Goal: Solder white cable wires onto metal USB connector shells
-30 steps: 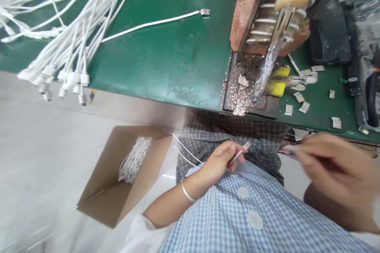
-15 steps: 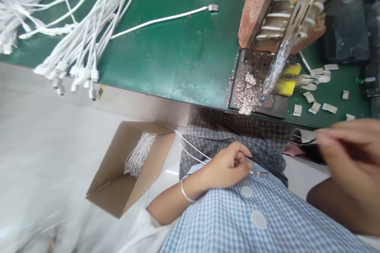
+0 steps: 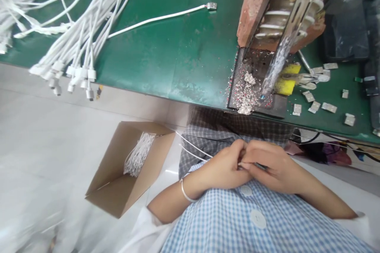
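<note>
My left hand [image 3: 227, 168] is closed over the lap, its fingers curled round a white USB cable [image 3: 194, 148]. The cable's strands run out behind the wrist toward the cardboard box. Pressed against it, my right hand [image 3: 274, 168] pinches at the cable's end. A small dark metallic piece, which looks like the USB plug [image 3: 260, 165], shows between the right fingers. The fingertips meet and hide most of what lies between them.
On the green bench [image 3: 184, 59] lie a heap of white cables [image 3: 86, 39], one lone cable [image 3: 160, 18], and several metal connector shells [image 3: 329, 107]. A soldering iron [image 3: 277, 59] slants over a solder-strewn plate [image 3: 258, 104]. A cardboard box [image 3: 109, 174] with white cables stands on the floor.
My right hand has come in from the right, beside the bench edge, to meet my left hand at the plug. My left hand stays nearly where it was. Another shell shows at the bench's right.
</note>
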Demonstrator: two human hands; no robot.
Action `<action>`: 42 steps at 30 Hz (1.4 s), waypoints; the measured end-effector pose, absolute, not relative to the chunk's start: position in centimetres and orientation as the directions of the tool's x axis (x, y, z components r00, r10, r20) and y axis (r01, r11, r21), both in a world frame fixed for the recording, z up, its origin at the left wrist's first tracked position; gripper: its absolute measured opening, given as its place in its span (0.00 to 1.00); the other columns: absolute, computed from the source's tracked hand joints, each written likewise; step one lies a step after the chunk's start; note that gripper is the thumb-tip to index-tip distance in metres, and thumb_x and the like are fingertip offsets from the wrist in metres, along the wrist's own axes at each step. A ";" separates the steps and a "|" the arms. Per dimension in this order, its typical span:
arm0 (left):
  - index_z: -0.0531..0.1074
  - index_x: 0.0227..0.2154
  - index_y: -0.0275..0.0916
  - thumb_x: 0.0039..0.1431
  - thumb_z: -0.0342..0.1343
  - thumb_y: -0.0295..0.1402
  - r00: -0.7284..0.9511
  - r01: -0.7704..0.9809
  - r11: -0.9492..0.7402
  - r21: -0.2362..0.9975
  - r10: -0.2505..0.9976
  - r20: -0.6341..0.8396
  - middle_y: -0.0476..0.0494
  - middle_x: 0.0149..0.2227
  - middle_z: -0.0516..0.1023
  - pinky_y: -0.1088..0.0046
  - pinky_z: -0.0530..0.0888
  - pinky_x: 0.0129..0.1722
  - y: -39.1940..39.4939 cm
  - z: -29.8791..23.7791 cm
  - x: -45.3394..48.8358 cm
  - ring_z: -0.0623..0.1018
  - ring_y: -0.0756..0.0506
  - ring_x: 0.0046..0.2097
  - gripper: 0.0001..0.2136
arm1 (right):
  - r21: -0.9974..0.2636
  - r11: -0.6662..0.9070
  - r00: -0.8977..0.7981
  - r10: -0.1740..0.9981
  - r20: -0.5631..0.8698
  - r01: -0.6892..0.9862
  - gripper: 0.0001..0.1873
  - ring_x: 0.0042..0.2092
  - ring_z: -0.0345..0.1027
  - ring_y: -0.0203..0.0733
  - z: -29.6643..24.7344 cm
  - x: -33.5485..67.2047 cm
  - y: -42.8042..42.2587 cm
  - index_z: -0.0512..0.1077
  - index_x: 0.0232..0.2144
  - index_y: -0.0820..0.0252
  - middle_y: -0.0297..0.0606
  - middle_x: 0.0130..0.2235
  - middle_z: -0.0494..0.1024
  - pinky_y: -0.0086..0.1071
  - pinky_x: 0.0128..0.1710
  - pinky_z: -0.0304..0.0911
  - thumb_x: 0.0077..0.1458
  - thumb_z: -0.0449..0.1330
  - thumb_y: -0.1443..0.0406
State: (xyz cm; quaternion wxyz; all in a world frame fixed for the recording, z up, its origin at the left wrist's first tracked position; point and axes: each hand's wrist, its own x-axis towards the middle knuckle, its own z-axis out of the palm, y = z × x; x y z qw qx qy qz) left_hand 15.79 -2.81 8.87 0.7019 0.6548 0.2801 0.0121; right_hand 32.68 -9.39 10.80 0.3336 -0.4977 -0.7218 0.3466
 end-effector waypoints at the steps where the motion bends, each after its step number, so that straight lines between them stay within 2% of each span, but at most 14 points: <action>1: 0.59 0.33 0.42 0.53 0.57 0.30 0.853 0.331 0.146 0.932 0.376 -0.361 0.53 0.28 0.67 0.75 0.63 0.28 -2.7 9.0 15.8 0.68 0.50 0.29 0.10 | -0.846 0.261 -0.232 0.958 0.168 0.466 0.08 0.30 0.66 0.33 11.0 32.9 -9.4 0.70 0.31 0.58 0.34 0.28 0.72 0.26 0.29 0.63 0.60 0.55 0.72; 5: 0.67 0.31 0.38 0.59 0.58 0.35 0.885 0.250 0.203 0.947 0.349 -0.309 0.55 0.23 0.66 0.79 0.62 0.25 -2.1 9.4 15.4 0.65 0.53 0.25 0.07 | -0.891 0.234 -0.055 0.971 0.231 0.389 0.07 0.27 0.64 0.33 11.6 33.9 -9.1 0.69 0.32 0.57 0.32 0.27 0.69 0.26 0.25 0.61 0.57 0.57 0.74; 7: 0.71 0.31 0.36 0.63 0.55 0.40 0.897 0.211 0.217 0.953 0.345 -0.277 0.53 0.23 0.67 0.79 0.62 0.24 -1.9 9.6 15.2 0.65 0.53 0.25 0.12 | -0.910 0.251 -0.048 0.967 0.249 0.331 0.07 0.27 0.63 0.32 11.6 34.1 -9.1 0.69 0.31 0.57 0.32 0.27 0.68 0.27 0.25 0.61 0.57 0.57 0.74; 10: 0.76 0.35 0.33 0.70 0.45 0.43 0.914 0.151 0.175 0.973 0.349 -0.204 0.49 0.24 0.70 0.78 0.65 0.27 -1.7 9.9 14.9 0.67 0.52 0.26 0.20 | -0.937 0.263 -0.037 0.964 0.262 0.231 0.06 0.27 0.62 0.33 11.1 33.8 -9.4 0.69 0.31 0.57 0.32 0.27 0.67 0.28 0.26 0.62 0.58 0.57 0.72; 12: 0.78 0.36 0.33 0.71 0.43 0.43 0.912 0.134 0.137 0.981 0.369 -0.177 0.47 0.25 0.72 0.77 0.66 0.28 -1.8 10.2 14.8 0.68 0.52 0.27 0.22 | -0.958 0.240 0.015 0.969 0.245 0.155 0.06 0.27 0.62 0.34 10.5 33.3 -9.8 0.71 0.32 0.56 0.33 0.27 0.67 0.30 0.27 0.62 0.60 0.57 0.71; 17: 0.74 0.32 0.35 0.67 0.49 0.48 0.862 0.137 0.195 0.971 0.460 -0.214 0.49 0.21 0.70 0.77 0.63 0.25 -2.1 10.6 14.9 0.67 0.52 0.23 0.21 | -0.981 0.191 0.251 0.951 0.180 -0.021 0.06 0.28 0.61 0.35 9.6 32.7 -10.6 0.71 0.36 0.52 0.31 0.28 0.65 0.31 0.27 0.62 0.65 0.55 0.63; 20: 0.72 0.31 0.36 0.66 0.50 0.49 0.833 0.103 0.241 0.965 0.509 -0.216 0.49 0.21 0.70 0.77 0.63 0.24 -2.2 10.5 14.9 0.67 0.52 0.23 0.20 | -0.986 0.167 0.262 0.950 0.168 0.025 0.05 0.31 0.64 0.36 9.8 33.1 -10.5 0.74 0.37 0.53 0.33 0.29 0.68 0.32 0.29 0.62 0.64 0.57 0.63; 23: 0.69 0.30 0.36 0.66 0.51 0.48 0.804 0.070 0.282 0.957 0.552 -0.222 0.51 0.22 0.67 0.78 0.63 0.23 -2.3 10.5 15.1 0.66 0.53 0.23 0.18 | -0.970 0.149 0.156 0.971 0.180 0.193 0.06 0.32 0.66 0.36 10.4 33.2 -10.2 0.76 0.38 0.55 0.36 0.31 0.72 0.30 0.27 0.62 0.58 0.64 0.62; 26: 0.68 0.30 0.36 0.65 0.52 0.47 0.791 0.069 0.306 0.949 0.563 -0.239 0.52 0.22 0.66 0.79 0.62 0.23 -2.4 10.4 15.2 0.65 0.54 0.23 0.17 | -0.923 0.192 0.124 0.962 0.245 0.335 0.05 0.30 0.66 0.34 10.7 32.8 -9.9 0.74 0.38 0.56 0.34 0.30 0.71 0.28 0.25 0.61 0.59 0.64 0.64; 28: 0.68 0.30 0.36 0.65 0.53 0.47 0.789 0.078 0.302 0.950 0.565 -0.244 0.51 0.22 0.67 0.79 0.62 0.23 -2.4 10.4 15.3 0.65 0.54 0.23 0.17 | -0.910 0.210 0.138 0.952 0.274 0.358 0.03 0.30 0.66 0.34 10.8 32.4 -9.7 0.73 0.37 0.56 0.34 0.29 0.71 0.28 0.26 0.62 0.59 0.62 0.68; 32: 0.70 0.32 0.36 0.66 0.53 0.45 0.783 0.080 0.294 0.953 0.573 -0.242 0.50 0.23 0.69 0.79 0.64 0.24 -2.4 10.2 15.3 0.66 0.53 0.24 0.16 | -0.906 0.235 0.125 0.947 0.295 0.353 0.07 0.29 0.65 0.35 11.1 32.2 -9.5 0.71 0.36 0.55 0.33 0.28 0.69 0.31 0.28 0.63 0.57 0.60 0.73; 35: 0.73 0.34 0.35 0.65 0.55 0.41 0.753 0.064 0.263 0.963 0.621 -0.220 0.47 0.27 0.73 0.79 0.66 0.25 -2.1 10.2 15.0 0.68 0.53 0.25 0.13 | -0.884 0.258 0.055 0.952 0.302 0.391 0.08 0.27 0.61 0.33 11.7 32.7 -9.3 0.69 0.34 0.56 0.31 0.26 0.66 0.29 0.26 0.61 0.57 0.58 0.74; 39: 0.75 0.37 0.36 0.65 0.56 0.36 0.723 0.067 0.174 0.983 0.671 -0.168 0.46 0.29 0.76 0.79 0.66 0.25 -1.6 10.4 14.4 0.70 0.53 0.25 0.08 | -0.820 0.207 -0.112 0.978 0.174 0.533 0.07 0.27 0.62 0.30 12.3 33.5 -9.1 0.69 0.32 0.57 0.31 0.26 0.67 0.26 0.24 0.57 0.58 0.58 0.73; 42: 0.73 0.40 0.36 0.67 0.54 0.35 0.758 0.045 0.182 0.982 0.635 -0.152 0.46 0.28 0.76 0.79 0.69 0.26 -1.8 10.5 14.4 0.73 0.52 0.26 0.08 | -0.814 0.232 -0.055 0.969 0.240 0.532 0.06 0.28 0.64 0.31 12.3 33.6 -9.0 0.70 0.34 0.57 0.32 0.27 0.69 0.25 0.25 0.60 0.59 0.58 0.73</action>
